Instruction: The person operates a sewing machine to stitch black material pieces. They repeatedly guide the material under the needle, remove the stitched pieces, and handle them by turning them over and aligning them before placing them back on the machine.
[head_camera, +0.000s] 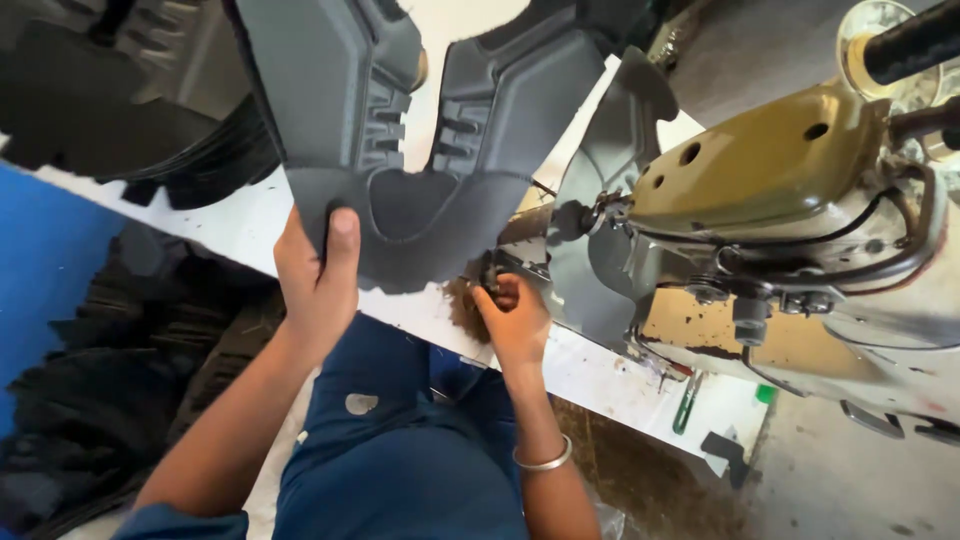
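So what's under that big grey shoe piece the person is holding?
Under the grey shoe piece lies the white table, and the left hand's fingers grip beneath its edge. Whatever else lies below is covered.

Daylight is bright and even. The white worktop (250, 225) is blown out near the top centre, above the grey shoe upper (420, 150). Soft glare sits on the olive sewing machine (770, 160) and its pale body below. Left of the upper, the black stacks (110, 110) sink into shadow without detail. Edges bend as through a wide lens; focus is slightly soft throughout.
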